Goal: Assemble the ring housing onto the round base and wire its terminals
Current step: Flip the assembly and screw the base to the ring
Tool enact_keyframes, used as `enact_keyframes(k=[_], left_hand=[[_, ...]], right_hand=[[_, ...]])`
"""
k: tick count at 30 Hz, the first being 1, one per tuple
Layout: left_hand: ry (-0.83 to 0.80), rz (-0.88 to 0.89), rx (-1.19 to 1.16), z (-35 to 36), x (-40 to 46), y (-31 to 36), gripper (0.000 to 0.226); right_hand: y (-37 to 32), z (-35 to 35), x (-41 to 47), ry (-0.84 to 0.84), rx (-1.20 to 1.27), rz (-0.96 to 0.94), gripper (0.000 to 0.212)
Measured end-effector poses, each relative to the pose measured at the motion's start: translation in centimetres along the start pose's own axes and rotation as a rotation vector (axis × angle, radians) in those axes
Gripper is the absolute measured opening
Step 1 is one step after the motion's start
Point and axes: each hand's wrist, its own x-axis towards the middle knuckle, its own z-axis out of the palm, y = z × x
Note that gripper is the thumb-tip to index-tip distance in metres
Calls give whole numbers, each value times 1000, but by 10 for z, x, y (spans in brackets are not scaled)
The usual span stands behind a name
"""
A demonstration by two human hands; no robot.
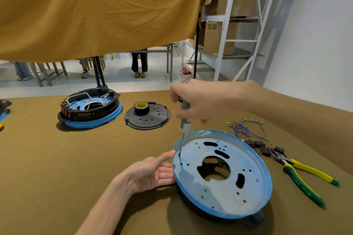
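In the head view, the round base [225, 175], a pale blue-filmed metal disc with a raised rim, lies tilted on the olive table [66, 158] at near right, with a dark part showing under its near edge [254, 219] that may be the ring housing, though that cannot be told for sure. The right hand [193, 99] comes in from the right and grips the grey handle of a screwdriver [184, 120], fingers curled round it; the tool's long axis runs almost straight up and down, leaning slightly, and its tip meets the disc face just inside the left rim, beside a small hole. The left hand [152, 171] lies palm up against the base's left edge, fingers straight and relaxed, the forefinger reaching toward the rim close to the shaft, holding nothing. So the screw point lies directly below the right hand and just right of the left fingertips; the next turn depends on keeping the shaft square over that hole while the left hand steadies the rim. Blue terminal wires [244, 128] and yellow-green pliers [301, 173] wait to the right of the base, untouched. A finished unit [89, 108] sits far left
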Motion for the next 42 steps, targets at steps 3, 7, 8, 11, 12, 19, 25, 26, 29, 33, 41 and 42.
enact_keyframes(k=[3, 7, 8, 11, 12, 19, 25, 26, 29, 33, 41, 42], left_hand=[[-1, -3, 11, 1, 0, 0, 86], [-26, 5, 13, -1, -2, 1, 97], [-34, 5, 13, -1, -3, 1, 101], [-49, 5, 10, 0, -4, 2, 99], [-48, 6, 5, 0, -4, 2, 95], [75, 7, 18, 4, -3, 0, 91], [118, 16, 17, 13, -4, 0, 81], [120, 18, 6, 13, -4, 0, 80], [146, 56, -41, 18, -3, -1, 76], [208, 122, -73, 20, 1, -2, 70], [238, 141, -9, 19, 3, -4, 78], [235, 144, -2, 19, 3, -4, 79]], right_hand=[[1, 1, 3, 7, 1, -10, 33], [0, -3, 3, -40, 50, 9, 27], [-2, -1, 5, -7, 21, 6, 24], [-2, -2, 8, -35, 32, 12, 23], [-1, -6, 7, -81, 47, 20, 22], [4, -3, 6, -4, 25, 8, 22], [5, -3, 3, -39, 64, 14, 24], [6, -4, 2, -48, 92, 12, 22], [8, -3, 2, 26, 84, -32, 18], [15, -4, -2, 93, 57, -33, 23], [14, 4, -3, 111, -22, 14, 33], [15, 1, -4, 51, 19, 23, 31]])
